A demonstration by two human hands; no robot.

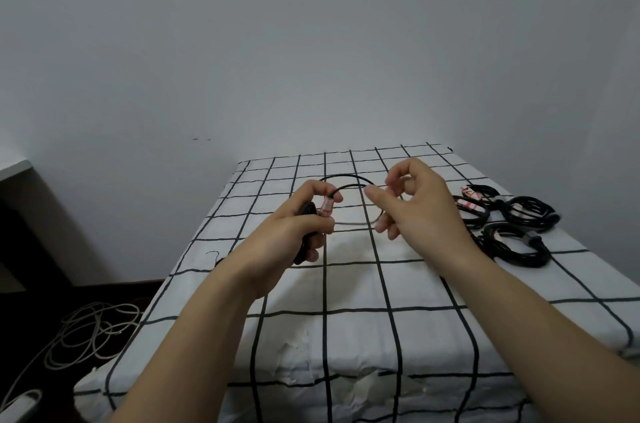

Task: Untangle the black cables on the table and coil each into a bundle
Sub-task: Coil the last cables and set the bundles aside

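Note:
My left hand (304, 218) grips a partly coiled black cable (348, 177) with a red-and-white tag, held above the table (346, 284). A loop of this cable arcs from the left hand toward my right hand (412, 200). The right hand's thumb and forefinger pinch the thin strand near its far end, the other fingers spread. Three coiled black cable bundles (512, 225) lie on the right side of the table, beyond the right wrist.
The table wears a white cloth with a black grid. A plain wall stands behind it. On the dark floor at the lower left lies a loose pile of white cable (90, 332). A short black thread (214, 254) lies at the table's left edge.

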